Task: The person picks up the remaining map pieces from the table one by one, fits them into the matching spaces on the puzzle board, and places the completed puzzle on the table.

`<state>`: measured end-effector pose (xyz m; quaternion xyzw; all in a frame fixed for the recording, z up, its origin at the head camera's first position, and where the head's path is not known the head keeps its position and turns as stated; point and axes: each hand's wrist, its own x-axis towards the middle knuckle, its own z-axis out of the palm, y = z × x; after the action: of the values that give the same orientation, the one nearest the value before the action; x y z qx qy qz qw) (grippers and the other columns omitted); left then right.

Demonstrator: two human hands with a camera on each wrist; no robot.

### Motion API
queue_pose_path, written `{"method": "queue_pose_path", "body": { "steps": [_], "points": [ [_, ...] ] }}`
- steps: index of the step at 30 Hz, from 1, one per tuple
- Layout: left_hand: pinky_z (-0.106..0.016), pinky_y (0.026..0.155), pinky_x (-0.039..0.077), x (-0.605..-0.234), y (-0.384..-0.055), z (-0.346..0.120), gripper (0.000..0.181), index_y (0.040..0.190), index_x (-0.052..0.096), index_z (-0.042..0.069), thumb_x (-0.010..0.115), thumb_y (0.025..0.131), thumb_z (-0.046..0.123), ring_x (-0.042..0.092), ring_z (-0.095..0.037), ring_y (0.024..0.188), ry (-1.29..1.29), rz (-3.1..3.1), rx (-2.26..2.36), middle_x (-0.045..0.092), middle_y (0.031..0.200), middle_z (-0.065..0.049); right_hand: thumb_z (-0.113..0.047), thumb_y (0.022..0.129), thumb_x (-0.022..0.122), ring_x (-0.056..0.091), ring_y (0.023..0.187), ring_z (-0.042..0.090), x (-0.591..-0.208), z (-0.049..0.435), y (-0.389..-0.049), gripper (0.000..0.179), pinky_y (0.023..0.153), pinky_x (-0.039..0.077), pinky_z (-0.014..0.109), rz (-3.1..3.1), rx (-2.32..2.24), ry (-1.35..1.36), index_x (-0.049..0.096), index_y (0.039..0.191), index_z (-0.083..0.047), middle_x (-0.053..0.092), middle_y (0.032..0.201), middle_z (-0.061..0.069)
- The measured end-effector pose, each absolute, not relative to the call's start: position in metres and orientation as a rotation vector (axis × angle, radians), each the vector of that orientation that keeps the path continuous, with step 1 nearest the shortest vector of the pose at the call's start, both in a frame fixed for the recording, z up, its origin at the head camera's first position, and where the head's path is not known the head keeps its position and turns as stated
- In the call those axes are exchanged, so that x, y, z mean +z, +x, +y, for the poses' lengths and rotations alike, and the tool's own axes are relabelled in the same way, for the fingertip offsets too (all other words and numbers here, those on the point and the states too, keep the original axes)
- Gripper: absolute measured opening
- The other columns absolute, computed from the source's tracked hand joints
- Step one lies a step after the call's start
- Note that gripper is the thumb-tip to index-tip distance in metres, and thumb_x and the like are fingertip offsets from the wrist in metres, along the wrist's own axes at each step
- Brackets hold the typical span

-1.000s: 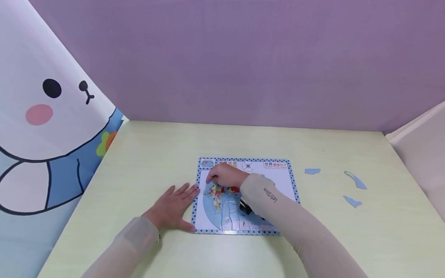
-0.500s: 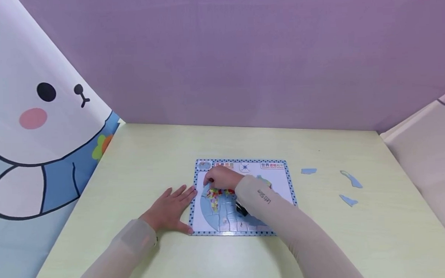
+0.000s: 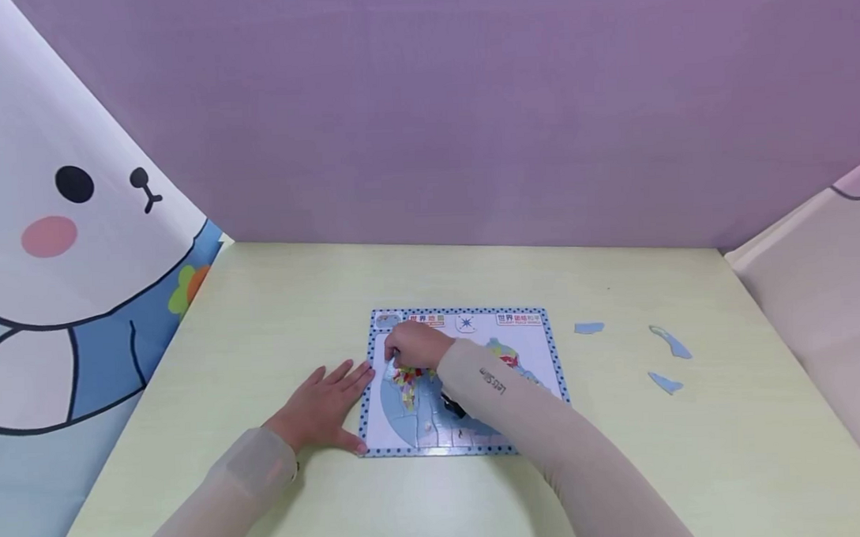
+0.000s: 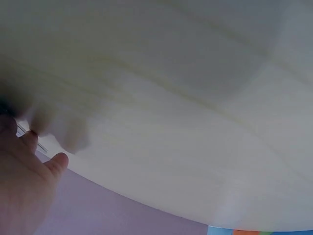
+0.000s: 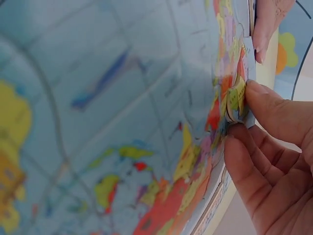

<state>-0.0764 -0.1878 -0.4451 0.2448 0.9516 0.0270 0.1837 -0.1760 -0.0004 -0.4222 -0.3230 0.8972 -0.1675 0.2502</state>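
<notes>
A world map jigsaw puzzle (image 3: 426, 407) with a dotted blue border lies flat on the table. My right hand (image 3: 417, 346) is over the map's upper left part. In the right wrist view its thumb and finger pinch a small puzzle piece (image 5: 236, 99) with yellow-green print, at the map's edge. The hand covers part of that piece, so whether it sits fully in its spot cannot be told. Spread out beside the board, my left hand (image 3: 321, 408) rests with its fingertips on the left border. Only part of that left hand (image 4: 24, 183) shows in the left wrist view.
To the right of the board lie three loose blue pieces: a short one (image 3: 588, 328), a long curved one (image 3: 670, 342) and a pointed one (image 3: 665, 383). A purple backdrop (image 3: 468, 141) stands behind the table, with a cartoon-printed cloth (image 3: 54, 305) at left.
The head view has shifted slightly. Against the board, my right hand and forearm have moved a little left, uncovering more of the map's right side. My left hand stays at the left border.
</notes>
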Motion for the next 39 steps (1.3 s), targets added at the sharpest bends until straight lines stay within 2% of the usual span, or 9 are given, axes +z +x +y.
{"method": "queue_pose_path", "body": {
  "steps": [19,25,32,39],
  "points": [
    [-0.061,0.11,0.018,-0.442,-0.073,-0.188,0.109,0.151,0.027,0.008,0.071,0.07,0.066,0.017,-0.034,0.144,0.672,2.688,0.103,0.024,0.157,-0.006,-0.007,0.086,0.071,0.061,0.09,0.008,-0.423,-0.001,-0.174,0.019,0.079,0.05,0.02,2.432,-0.515,-0.799,0.073,0.102,-0.015,0.068,0.101,-0.003],
    [-0.06,0.111,0.018,-0.443,-0.073,-0.187,0.109,0.151,0.027,0.009,0.072,0.069,0.065,0.017,-0.033,0.144,0.661,2.69,0.096,0.024,0.157,-0.005,-0.007,0.085,0.072,0.06,0.089,0.008,-0.428,0.0,-0.174,0.019,0.081,0.05,0.021,2.441,-0.536,-0.794,0.073,0.103,-0.014,0.068,0.102,-0.003],
    [-0.06,0.11,0.021,-0.443,-0.073,-0.184,0.108,0.151,0.029,0.008,0.072,0.069,0.065,0.019,-0.033,0.143,0.668,2.692,0.088,0.026,0.157,-0.005,-0.019,0.086,0.073,0.06,0.09,0.008,-0.421,0.009,-0.174,0.022,0.085,0.049,0.025,2.48,-0.436,-0.8,0.072,0.107,-0.017,0.067,0.106,-0.004],
    [-0.059,0.11,0.021,-0.44,-0.072,-0.185,0.108,0.15,0.03,0.008,0.072,0.069,0.065,0.02,-0.032,0.143,0.656,2.7,0.071,0.027,0.156,-0.005,-0.022,0.089,0.07,0.057,0.09,0.01,-0.413,0.026,-0.184,0.017,0.089,0.048,0.03,2.495,-0.497,-0.787,0.073,0.106,-0.019,0.066,0.103,-0.005]
  ]
}}
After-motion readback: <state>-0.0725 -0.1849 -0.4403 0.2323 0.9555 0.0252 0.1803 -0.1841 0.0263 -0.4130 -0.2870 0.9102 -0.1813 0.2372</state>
